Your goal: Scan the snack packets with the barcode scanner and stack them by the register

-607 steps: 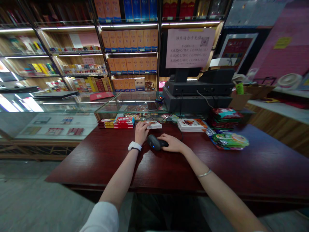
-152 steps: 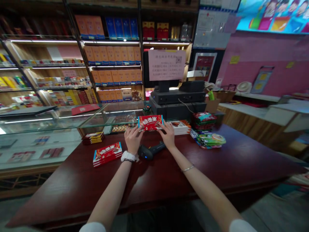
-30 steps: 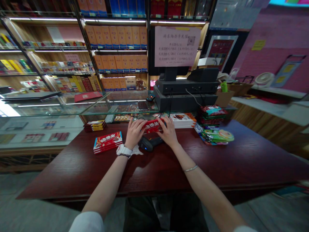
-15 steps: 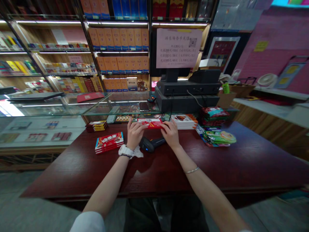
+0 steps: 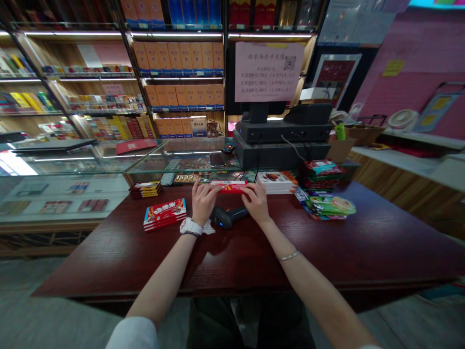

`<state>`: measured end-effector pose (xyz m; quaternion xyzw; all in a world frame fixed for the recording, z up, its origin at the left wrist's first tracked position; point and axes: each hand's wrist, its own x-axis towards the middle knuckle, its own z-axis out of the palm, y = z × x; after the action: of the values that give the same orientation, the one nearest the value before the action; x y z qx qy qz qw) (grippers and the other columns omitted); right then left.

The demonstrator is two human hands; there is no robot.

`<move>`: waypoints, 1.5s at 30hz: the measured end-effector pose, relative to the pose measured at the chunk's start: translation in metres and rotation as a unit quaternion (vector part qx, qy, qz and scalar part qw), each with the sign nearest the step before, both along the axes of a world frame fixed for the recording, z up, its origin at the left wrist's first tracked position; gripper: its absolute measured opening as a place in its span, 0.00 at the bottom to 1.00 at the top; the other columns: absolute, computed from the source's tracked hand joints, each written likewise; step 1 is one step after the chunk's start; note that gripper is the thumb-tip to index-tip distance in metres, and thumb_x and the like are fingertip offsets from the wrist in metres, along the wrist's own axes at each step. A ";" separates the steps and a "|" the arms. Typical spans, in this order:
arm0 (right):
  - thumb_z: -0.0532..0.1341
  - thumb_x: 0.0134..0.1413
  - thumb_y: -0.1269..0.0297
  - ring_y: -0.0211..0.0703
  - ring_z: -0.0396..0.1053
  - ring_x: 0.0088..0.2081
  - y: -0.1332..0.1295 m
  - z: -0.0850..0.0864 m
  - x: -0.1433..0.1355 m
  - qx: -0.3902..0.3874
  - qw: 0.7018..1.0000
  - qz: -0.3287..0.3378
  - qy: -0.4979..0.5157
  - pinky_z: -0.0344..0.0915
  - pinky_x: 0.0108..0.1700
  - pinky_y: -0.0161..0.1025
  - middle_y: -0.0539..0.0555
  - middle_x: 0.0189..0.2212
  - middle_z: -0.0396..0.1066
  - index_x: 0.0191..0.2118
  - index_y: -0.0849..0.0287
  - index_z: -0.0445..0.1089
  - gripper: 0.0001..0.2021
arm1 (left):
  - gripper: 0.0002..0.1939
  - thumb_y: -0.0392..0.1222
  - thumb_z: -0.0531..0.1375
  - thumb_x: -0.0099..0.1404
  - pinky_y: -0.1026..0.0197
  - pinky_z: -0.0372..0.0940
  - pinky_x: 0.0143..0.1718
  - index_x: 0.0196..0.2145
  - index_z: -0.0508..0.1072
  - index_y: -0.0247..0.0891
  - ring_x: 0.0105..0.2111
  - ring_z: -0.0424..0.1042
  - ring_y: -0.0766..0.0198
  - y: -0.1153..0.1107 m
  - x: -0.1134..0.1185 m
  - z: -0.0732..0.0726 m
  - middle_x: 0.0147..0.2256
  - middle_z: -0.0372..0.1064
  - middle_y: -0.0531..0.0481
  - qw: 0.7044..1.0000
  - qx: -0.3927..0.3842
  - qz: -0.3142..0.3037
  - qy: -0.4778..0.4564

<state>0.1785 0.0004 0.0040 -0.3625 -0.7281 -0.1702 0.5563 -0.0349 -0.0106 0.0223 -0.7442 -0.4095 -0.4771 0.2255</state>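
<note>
Between my two hands a red snack packet (image 5: 232, 187) with a white barcode strip is held up level above the table. My left hand (image 5: 204, 201), with a white watch at the wrist, grips its left end; my right hand (image 5: 256, 201) pinches its right end. Below the packet, a black barcode scanner (image 5: 224, 218) with a small blue light lies on the table, partly hidden by my right hand. A slip of white paper (image 5: 208, 228) shows beside my left wrist. To the left is a neat stack of red and blue snack packets (image 5: 165, 214).
On the dark red table (image 5: 232, 261), small yellow-and-red packets (image 5: 145, 189) lie at the back left. A white box (image 5: 276, 182), green bags (image 5: 330, 206) and dark red bags (image 5: 321, 174) stand right. Behind are a glass case (image 5: 196, 155) and a cash register (image 5: 279, 133).
The red packet has tilted slightly, so less of its barcode face shows. Both hands keep hold of it and have barely shifted.
</note>
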 end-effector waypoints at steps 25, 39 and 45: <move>0.70 0.38 0.44 0.43 0.71 0.29 0.005 0.002 -0.023 -0.352 0.826 0.204 0.390 0.69 0.34 0.40 0.51 0.25 0.73 0.28 0.58 0.71 0.21 | 0.36 0.40 0.66 0.58 0.37 0.37 0.68 0.62 0.61 0.44 0.64 0.57 0.49 -0.004 0.022 0.006 0.62 0.61 0.42 0.986 -0.147 -0.045 0.066; 0.73 0.36 0.48 0.55 0.68 0.56 0.000 -0.001 -0.018 -0.344 0.864 0.351 0.113 0.65 0.57 0.53 0.64 0.57 0.66 0.65 0.58 0.54 0.50 | 0.43 0.50 0.72 0.51 0.36 0.41 0.67 0.61 0.58 0.44 0.66 0.54 0.46 -0.014 0.023 0.023 0.61 0.62 0.39 0.937 -0.239 -0.225 -0.121; 0.70 0.40 0.43 0.55 0.73 0.46 0.003 -0.007 -0.022 -0.321 0.888 0.311 0.111 0.69 0.51 0.52 0.62 0.45 0.74 0.51 0.59 0.68 0.34 | 0.46 0.51 0.73 0.48 0.41 0.51 0.65 0.61 0.59 0.44 0.65 0.56 0.47 -0.014 0.028 0.017 0.61 0.61 0.38 0.924 -0.251 -0.258 -0.130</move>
<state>0.1563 0.0039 -0.0028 -0.2929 -0.7521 0.2961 0.5107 -0.0066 -0.0249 0.0395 -0.7877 -0.3354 -0.4930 -0.1547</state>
